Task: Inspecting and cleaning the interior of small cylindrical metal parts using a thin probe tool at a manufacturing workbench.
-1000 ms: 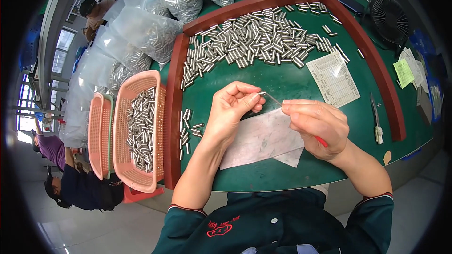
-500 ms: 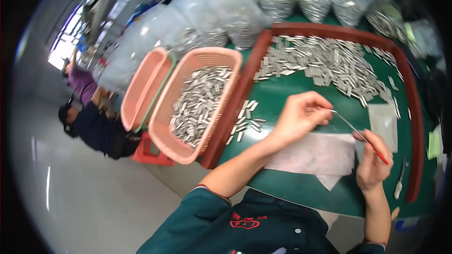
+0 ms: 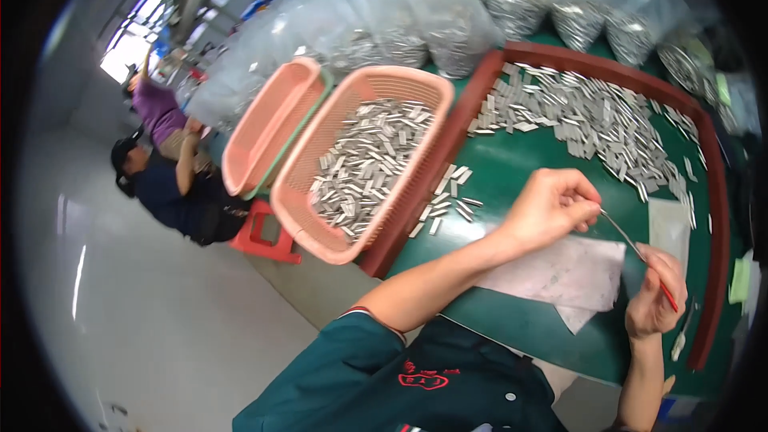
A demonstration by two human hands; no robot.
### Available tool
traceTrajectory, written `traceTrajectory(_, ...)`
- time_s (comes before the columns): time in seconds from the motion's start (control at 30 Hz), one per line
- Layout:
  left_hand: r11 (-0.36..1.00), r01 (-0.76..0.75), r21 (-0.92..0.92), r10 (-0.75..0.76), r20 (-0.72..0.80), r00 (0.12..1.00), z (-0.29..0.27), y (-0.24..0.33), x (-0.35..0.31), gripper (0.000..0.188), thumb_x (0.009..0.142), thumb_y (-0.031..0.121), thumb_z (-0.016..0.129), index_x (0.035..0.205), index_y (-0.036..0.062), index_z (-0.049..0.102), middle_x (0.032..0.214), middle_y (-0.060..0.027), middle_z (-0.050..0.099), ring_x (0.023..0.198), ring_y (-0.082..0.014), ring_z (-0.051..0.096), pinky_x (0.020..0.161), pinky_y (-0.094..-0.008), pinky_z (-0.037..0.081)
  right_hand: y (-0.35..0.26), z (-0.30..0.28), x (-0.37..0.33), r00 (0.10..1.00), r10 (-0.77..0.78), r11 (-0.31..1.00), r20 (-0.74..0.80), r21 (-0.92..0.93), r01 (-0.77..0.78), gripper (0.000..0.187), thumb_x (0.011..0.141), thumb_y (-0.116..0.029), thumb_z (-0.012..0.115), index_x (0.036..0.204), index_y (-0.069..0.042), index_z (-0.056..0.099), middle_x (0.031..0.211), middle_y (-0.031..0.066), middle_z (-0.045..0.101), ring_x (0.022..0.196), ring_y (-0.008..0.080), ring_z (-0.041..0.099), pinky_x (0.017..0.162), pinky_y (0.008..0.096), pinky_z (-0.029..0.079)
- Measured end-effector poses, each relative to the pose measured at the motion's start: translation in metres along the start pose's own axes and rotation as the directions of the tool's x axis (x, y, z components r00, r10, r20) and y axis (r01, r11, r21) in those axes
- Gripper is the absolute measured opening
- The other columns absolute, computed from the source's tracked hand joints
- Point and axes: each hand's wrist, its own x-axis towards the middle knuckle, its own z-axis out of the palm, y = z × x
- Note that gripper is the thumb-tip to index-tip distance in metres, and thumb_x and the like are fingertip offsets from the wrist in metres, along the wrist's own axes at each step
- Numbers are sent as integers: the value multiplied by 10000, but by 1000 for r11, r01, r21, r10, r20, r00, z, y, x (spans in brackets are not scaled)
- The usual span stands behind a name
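Note:
My left hand [image 3: 556, 210] is closed in a pinch above the green table, its fingertips meeting the tip of a thin metal tool. Whatever small thing those fingers hold is too hidden to make out. The slim tool with a red handle [image 3: 670, 296] sits in my right hand [image 3: 656, 298], which is closed around it, its shaft slanting up toward the left hand. Below the hands lies a stained whitish cloth [image 3: 560, 272]. Many small flat silvery metal pieces [image 3: 588, 116] are spread beyond the hands, with a smaller group [image 3: 440, 204] left of the left wrist.
A reddish-brown raised border [image 3: 714, 192] frames the table. To its left stand a pink basket [image 3: 292, 216] of metal pieces and another pink basket [image 3: 240, 152]. Filled clear bags [image 3: 456, 24] line the back. Another tool [image 3: 682, 340] lies at right. Two people and a red stool [image 3: 268, 244] are at left.
The whole view has shifted, so the table and baskets appear farther right. Both hands keep nearly the same pose above the cloth, the tool still between them.

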Motion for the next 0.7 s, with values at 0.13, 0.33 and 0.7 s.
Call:
traceTrajectory(0.13,966,-31,258,59,-101,993,0,8,-7,87,770,13,591,844,-34,592,737,-79,619,663,-118,604,596,-223,489,-4,3,19,978,-206,977,39,-52,208,128,803,-100,590,837,9,534,682,125,590,566,254,593,500,322,486)
traceTrajectory(0.33,996,27,-89,-39,-131,991,-4,3,1,90,813,32,564,896,-3,563,773,-87,605,645,-107,572,612,-215,474,5,4,10,970,-84,989,-229,103,109,117,812,-34,565,862,54,507,718,171,607,589,247,604,497,291,487)
traceTrajectory(0.7,914,222,-340,-234,7,972,-11,-9,2,105,816,74,577,907,23,562,757,-64,606,630,-103,560,621,-218,468,7,15,4,975,6,990,-221,141,26,102,759,2,610,830,27,541,691,134,611,566,214,607,476,249,470)
